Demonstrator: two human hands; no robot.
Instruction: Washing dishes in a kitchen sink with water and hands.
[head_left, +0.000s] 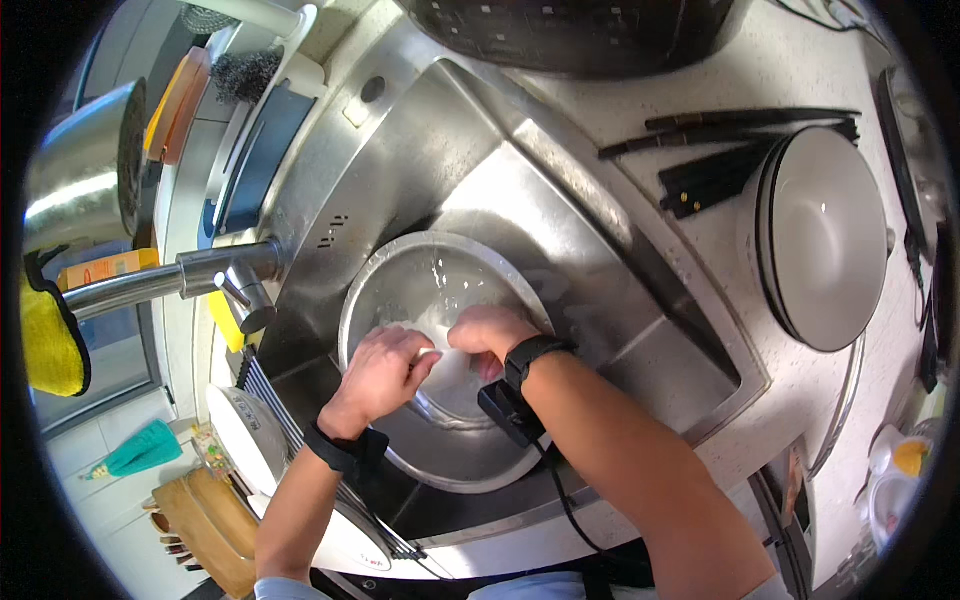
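Observation:
Both of my hands are low over a round metal basin that stands in a stainless steel sink. Clear water with bright reflections shows inside the basin. Between the hands is a white object, largely covered by fingers; its exact kind cannot be told. My left hand pinches its left side, thumb towards the right. On its upper right side, my right hand grips with curled fingers. Each wrist wears a black strap, and a small black box with a cable hangs at the right one.
A metal faucet reaches over the left counter, its spout turned away from the basin. Stacked white bowls and black chopsticks lie on the right counter. A dark pot stands beyond the sink. Left are a dish rack and wooden board.

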